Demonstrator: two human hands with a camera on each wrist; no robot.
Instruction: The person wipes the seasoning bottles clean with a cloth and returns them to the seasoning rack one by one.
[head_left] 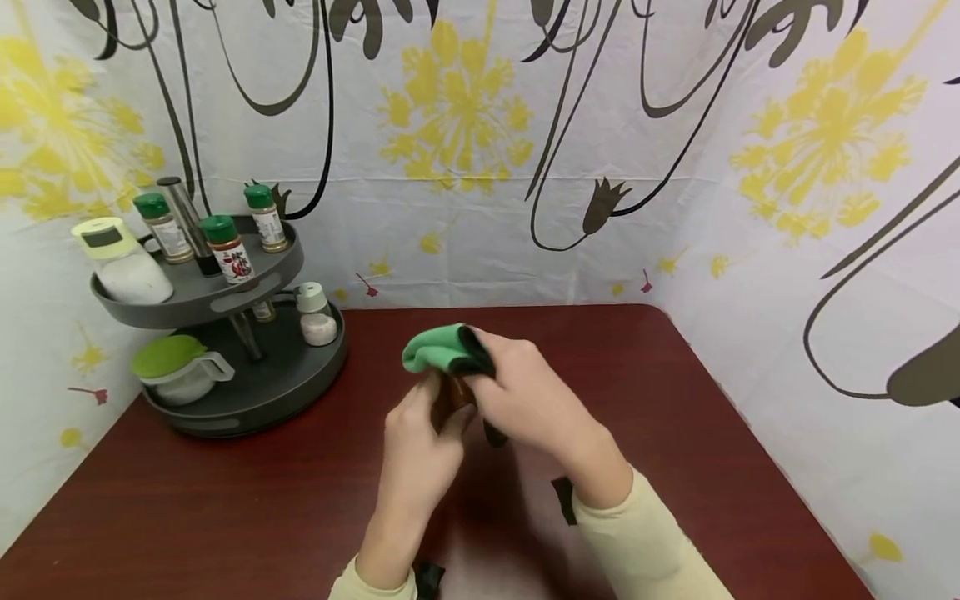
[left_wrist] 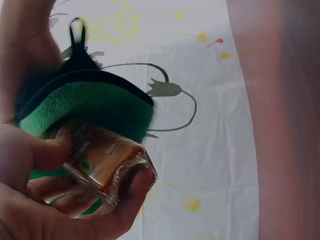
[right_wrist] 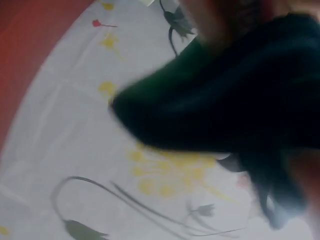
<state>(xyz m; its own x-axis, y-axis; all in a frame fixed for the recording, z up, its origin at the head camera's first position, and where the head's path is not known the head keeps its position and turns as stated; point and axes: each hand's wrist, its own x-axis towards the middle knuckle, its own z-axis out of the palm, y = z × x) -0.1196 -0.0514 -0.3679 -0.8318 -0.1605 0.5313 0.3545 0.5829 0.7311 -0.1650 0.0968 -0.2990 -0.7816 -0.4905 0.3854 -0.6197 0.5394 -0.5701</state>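
Observation:
My left hand [head_left: 418, 454] grips a small clear jar [left_wrist: 105, 157] with orange-brown contents and a printed label. One finger curls over the jar's end in the left wrist view. In my right hand [head_left: 528, 400] is a folded green cloth [head_left: 435, 348] with black edging and a hanging loop [left_wrist: 77, 32]. The cloth wraps against the jar's far end, so that end is hidden. Both hands are raised above the middle of the table. In the right wrist view the cloth [right_wrist: 200, 105] is dark and blurred and covers most of the work.
A two-tier grey turntable rack [head_left: 247, 422] stands at the left. Green-capped spice jars [head_left: 227, 250] and a white container [head_left: 131, 271] are on top; a green-lidded pot [head_left: 180, 375] and a white-capped shaker [head_left: 315, 315] sit below. Black strips [head_left: 564, 500] lie on the red-brown table [head_left: 645, 375].

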